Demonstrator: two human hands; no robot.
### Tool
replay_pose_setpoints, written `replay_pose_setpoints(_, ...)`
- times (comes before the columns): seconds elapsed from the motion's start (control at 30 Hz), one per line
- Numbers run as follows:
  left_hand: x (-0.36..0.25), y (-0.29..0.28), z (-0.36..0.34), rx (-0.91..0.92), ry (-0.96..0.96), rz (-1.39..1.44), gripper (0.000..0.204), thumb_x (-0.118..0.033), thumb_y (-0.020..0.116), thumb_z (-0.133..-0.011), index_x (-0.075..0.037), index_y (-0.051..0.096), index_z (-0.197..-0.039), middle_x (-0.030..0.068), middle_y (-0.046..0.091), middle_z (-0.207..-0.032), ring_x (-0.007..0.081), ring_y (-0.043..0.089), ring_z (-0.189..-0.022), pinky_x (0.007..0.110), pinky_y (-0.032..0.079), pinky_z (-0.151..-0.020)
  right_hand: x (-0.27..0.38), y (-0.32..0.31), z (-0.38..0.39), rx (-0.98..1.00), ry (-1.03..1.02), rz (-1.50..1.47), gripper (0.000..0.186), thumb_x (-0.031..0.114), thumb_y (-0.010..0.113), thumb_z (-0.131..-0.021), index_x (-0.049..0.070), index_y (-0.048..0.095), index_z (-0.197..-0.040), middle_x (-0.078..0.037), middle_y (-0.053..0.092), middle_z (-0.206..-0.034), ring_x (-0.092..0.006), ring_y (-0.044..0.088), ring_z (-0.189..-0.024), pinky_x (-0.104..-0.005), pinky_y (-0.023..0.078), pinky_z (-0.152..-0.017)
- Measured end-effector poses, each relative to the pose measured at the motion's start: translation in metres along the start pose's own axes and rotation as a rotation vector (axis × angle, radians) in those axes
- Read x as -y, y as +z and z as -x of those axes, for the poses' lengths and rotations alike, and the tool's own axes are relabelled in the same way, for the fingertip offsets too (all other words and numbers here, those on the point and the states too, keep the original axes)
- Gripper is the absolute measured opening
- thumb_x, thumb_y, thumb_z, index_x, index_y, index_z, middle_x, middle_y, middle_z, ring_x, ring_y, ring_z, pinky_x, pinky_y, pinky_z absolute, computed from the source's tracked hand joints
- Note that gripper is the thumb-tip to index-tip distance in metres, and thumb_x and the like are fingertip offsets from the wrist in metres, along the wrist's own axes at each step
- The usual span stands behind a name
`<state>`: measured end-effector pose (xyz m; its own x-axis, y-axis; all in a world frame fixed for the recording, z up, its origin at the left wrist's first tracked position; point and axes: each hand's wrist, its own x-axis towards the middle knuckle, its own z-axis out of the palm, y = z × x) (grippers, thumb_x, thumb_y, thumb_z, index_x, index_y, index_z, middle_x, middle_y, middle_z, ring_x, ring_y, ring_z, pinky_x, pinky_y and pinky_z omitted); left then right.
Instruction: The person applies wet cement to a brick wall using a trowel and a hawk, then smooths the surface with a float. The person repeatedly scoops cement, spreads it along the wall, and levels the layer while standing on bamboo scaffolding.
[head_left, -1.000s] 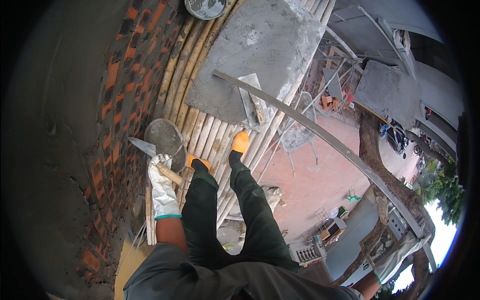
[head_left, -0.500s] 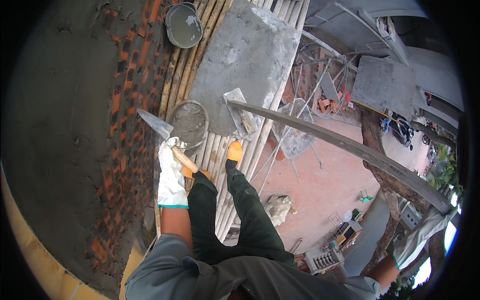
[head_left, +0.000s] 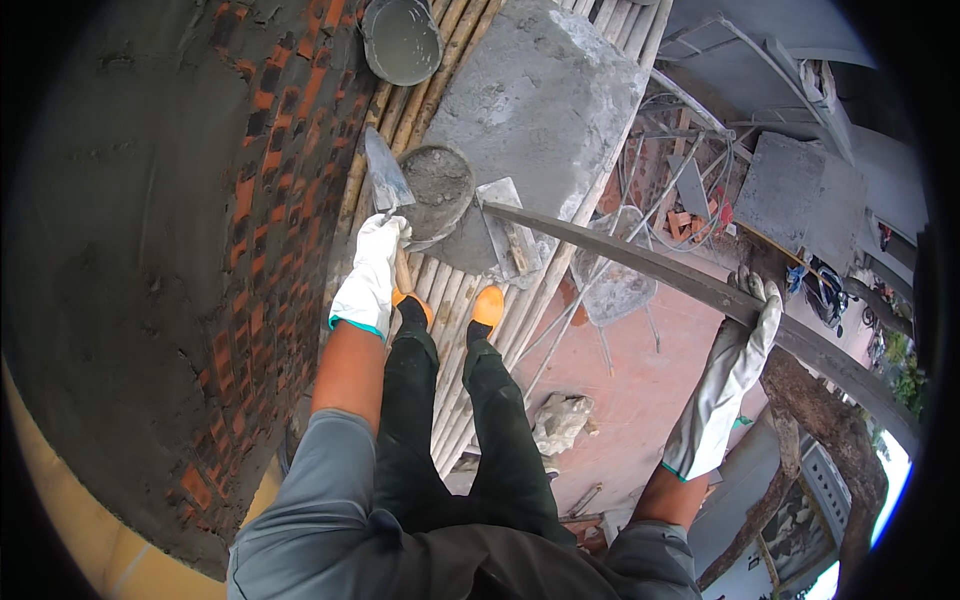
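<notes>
My left hand (head_left: 372, 260), in a white work glove, is closed round the wooden handle of a trowel (head_left: 386, 172). Its pointed metal blade is angled away from me, beside a bucket (head_left: 470, 190) of grey mortar. My right hand (head_left: 742, 335), gloved too, grips a long grey straightedge (head_left: 640, 258), its fingers over the far side. The bar slants from near the scaffold's edge out to the right. By its far end a plastering float (head_left: 512, 228) with a wooden grip lies on a mortar-covered board (head_left: 540, 110).
On my left rises a wall (head_left: 120, 280), partly wet grey mortar, partly bare red brick. I stand on a bamboo pole platform (head_left: 455, 320) with a bucket of water (head_left: 400, 45) farther off. Below the platform's right edge are a reddish floor (head_left: 640, 370), a wheelbarrow (head_left: 610, 280) and a tree trunk (head_left: 830, 430).
My right hand has slid inward along the straightedge, from its outer end toward the middle. My left hand with the trowel has moved slightly away and right, and the blade has swung from the wall.
</notes>
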<state>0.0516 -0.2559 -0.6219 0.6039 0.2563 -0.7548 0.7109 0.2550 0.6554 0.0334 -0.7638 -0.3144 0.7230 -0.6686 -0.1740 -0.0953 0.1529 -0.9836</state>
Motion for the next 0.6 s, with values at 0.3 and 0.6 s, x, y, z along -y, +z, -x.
replay_pose_setpoints(0.3,-0.003,-0.054,0.046,-0.2,0.339,-0.784,0.038,-0.032,0.081,-0.095,-0.001,0.07,-0.115,0.0189,0.072,-0.11,0.034,0.071,-0.099,0.041,0.056,-0.089,0.023,0.139,-0.014,0.04,0.014,0.234,0.052,0.042,0.064,-0.108,-0.003,0.062,-0.134,-0.015,0.072,-0.117,-0.0215,0.067,-0.108,-0.0383,0.048,-0.105)
replay_pose_setpoints(0.6,-0.135,-0.01,0.133,0.417,0.031,-0.545,0.044,-0.034,0.088,-0.09,-0.003,0.072,-0.118,0.0142,0.072,-0.116,0.021,0.07,-0.104,0.036,0.055,-0.092,0.097,0.255,-0.003,0.1,-0.005,-0.045,0.062,0.049,0.061,-0.108,-0.008,0.061,-0.131,-0.008,0.067,-0.088,-0.0188,0.063,-0.079,-0.0339,0.054,-0.081)
